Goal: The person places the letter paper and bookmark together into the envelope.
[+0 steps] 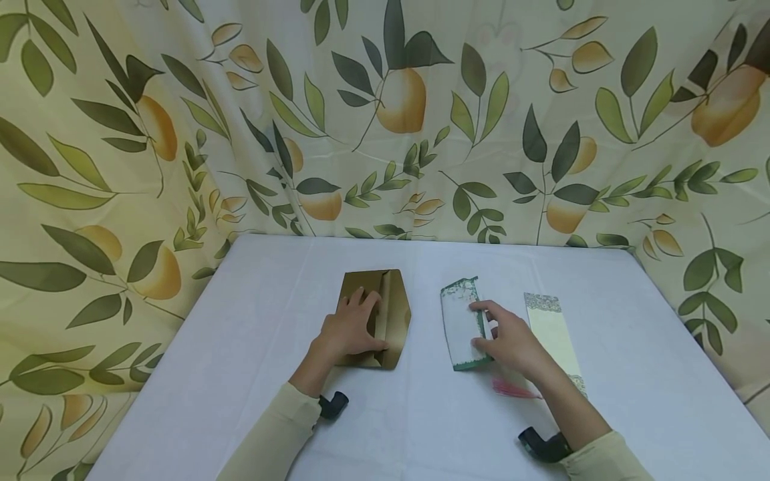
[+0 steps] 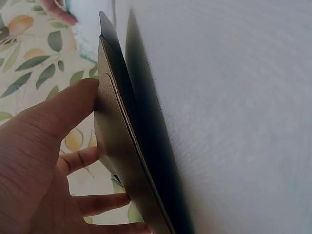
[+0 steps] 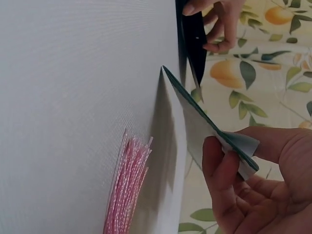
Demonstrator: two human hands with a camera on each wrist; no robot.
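A gold envelope [image 1: 397, 314] with its flap unfolded lies on the white table. My left hand [image 1: 355, 327] rests on it with spread fingers, thumb near the flap crease. The left wrist view has thumb and fingertips touching the face of the envelope [image 2: 114, 117], whose edge shows above the cloth. To the right, my right hand [image 1: 511, 341] pinches the right edge of a folded white paper [image 1: 460, 327] with a green patterned border. Seen from the right wrist, the paper [image 3: 195, 109] is tilted up, its green edge between thumb and fingers.
Partly behind my right forearm lies a pale strip [image 1: 550, 327] with patterned ends, like a bookmark. A pink tassel [image 1: 514, 387] lies beside it, under the wrist. A fruit-and-leaf printed curtain [image 1: 397, 167] hangs behind the white-covered table [image 1: 385, 427].
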